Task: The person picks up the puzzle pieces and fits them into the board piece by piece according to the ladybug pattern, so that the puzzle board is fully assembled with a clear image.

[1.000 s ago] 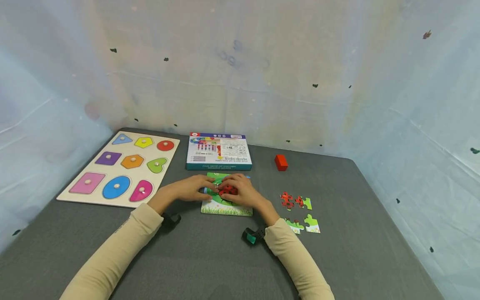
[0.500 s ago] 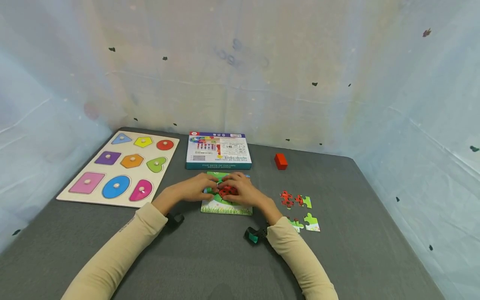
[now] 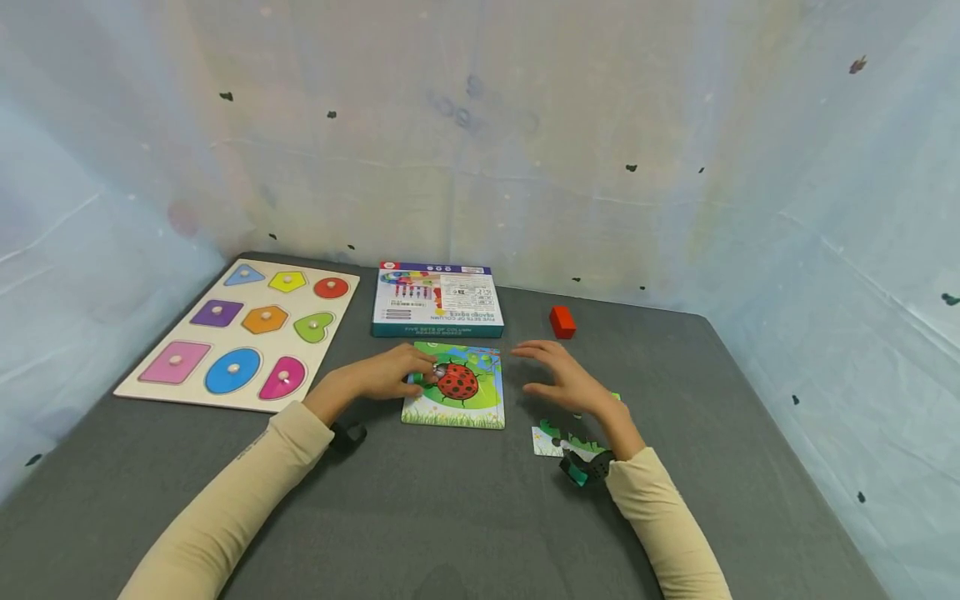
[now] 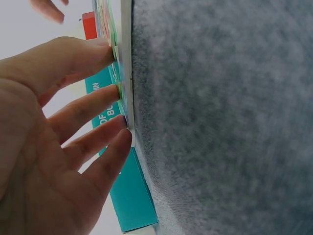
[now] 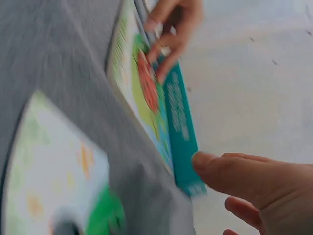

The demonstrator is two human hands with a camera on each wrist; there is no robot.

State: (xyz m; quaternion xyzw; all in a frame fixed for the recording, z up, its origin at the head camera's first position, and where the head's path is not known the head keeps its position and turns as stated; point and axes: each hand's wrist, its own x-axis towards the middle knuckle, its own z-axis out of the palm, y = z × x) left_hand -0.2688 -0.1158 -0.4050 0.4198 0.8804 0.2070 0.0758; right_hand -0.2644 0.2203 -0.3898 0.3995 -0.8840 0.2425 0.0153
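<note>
A square picture board with a red ladybug (image 3: 459, 382) lies in the middle of the table. My left hand (image 3: 378, 375) rests over its left side, and in the left wrist view the fingertips (image 4: 120, 93) touch its face. Part of the picture is hidden under those fingers. To the right of the board, my right hand (image 3: 573, 379) hovers with fingers spread, holding nothing. Green and white jigsaw pieces (image 3: 547, 442) lie on the table below that hand, partly covered by the hand and wrist. One such piece (image 5: 54, 166) shows large and blurred in the right wrist view.
Behind the board lies a flat box (image 3: 437, 302) with a teal front edge. A red block (image 3: 562, 322) stands right of the box. On the left is a cream shape board (image 3: 183, 325) with knobbed pieces. Pale sheeting (image 3: 480, 183) rises behind the table.
My right hand has left the ladybug board and moved right, over the loose jigsaw pieces. More of the ladybug is uncovered. My left hand stays on the board's left side.
</note>
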